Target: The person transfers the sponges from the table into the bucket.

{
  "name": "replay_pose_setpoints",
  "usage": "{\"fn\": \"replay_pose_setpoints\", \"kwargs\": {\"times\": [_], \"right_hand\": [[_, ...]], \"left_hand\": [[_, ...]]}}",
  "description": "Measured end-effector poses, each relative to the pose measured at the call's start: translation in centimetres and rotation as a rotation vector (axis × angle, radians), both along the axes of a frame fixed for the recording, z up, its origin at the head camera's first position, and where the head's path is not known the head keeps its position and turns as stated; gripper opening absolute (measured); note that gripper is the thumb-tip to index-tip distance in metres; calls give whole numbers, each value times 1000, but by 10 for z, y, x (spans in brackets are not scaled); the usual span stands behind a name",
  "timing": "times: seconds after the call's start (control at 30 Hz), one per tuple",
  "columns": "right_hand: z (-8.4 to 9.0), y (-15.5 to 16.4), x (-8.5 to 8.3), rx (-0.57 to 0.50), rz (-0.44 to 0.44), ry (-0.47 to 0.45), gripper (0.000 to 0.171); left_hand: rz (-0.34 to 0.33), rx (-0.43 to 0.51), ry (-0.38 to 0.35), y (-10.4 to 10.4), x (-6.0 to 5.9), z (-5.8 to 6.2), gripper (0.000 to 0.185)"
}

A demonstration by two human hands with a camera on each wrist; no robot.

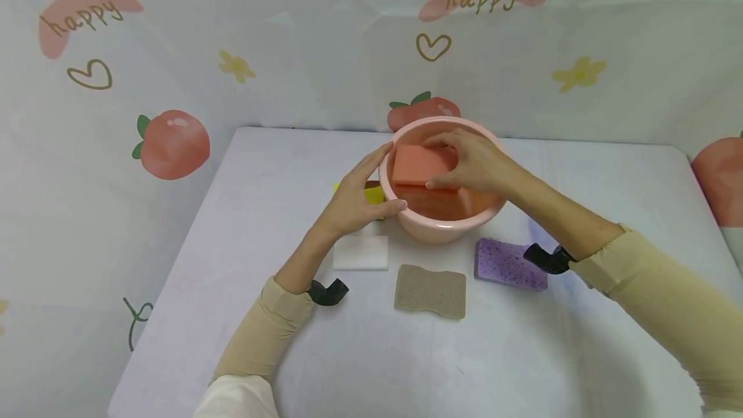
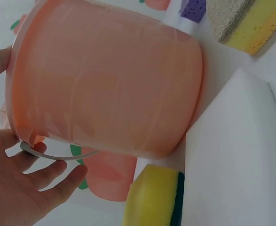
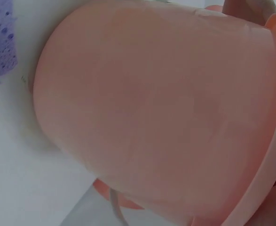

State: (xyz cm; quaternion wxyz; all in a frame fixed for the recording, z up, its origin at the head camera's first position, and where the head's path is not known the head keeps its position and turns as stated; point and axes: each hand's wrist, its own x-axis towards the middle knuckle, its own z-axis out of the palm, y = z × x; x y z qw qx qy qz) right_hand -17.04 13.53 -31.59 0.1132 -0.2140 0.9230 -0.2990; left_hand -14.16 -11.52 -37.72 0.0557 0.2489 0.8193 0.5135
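Clock centred on the bucket (image 1: 441, 232), 12 pointing away from the person. Far left: forearm in tan sleeve (image 1: 264, 334) comes in from 7, black wrist mount (image 1: 327, 292) at the cuff. Left hand (image 1: 351, 202) is on the bucket rim between 8 and 9: thumb and index spread wide, both touching the rim; left wrist view shows the other fingers fanned apart by the wire handle (image 2: 58, 158); can't tell if they touch it. White block (image 1: 361, 253) flat on the table (image 1: 360, 353) at 8. Yellow sponge (image 2: 149, 197), dark green face, between 8 and 9, partly behind the left hand in head view. Orange sponge (image 1: 420, 163) is inside the bucket mouth, toward 10; can't tell if it touches the bottom. Beige-grey sponge (image 1: 431, 292), wavy edges, flat at 6, near the bucket; yellow layer under it in left wrist view. Right hand (image 1: 478, 160) reaches over the rim from 4, thumb on the orange sponge's near edge, fingers on the far edge, clamped on it. Purple sponge (image 1: 505, 265), pitted, at 5 on the table, just left of the right wrist's black mount (image 1: 548, 258).
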Motion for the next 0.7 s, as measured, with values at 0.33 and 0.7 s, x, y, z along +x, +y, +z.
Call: {"fn": "replay_pose_setpoints", "kwargs": {"times": [0.33,0.7], "right_hand": [[-1,-6,-3,-22,-45,-75,62],[-5,-4,-1,-79,-28,-103,67]], "left_hand": [[3,3,-32,2,-1,1,94],[1,11,-4,1,2,1,92]]}}
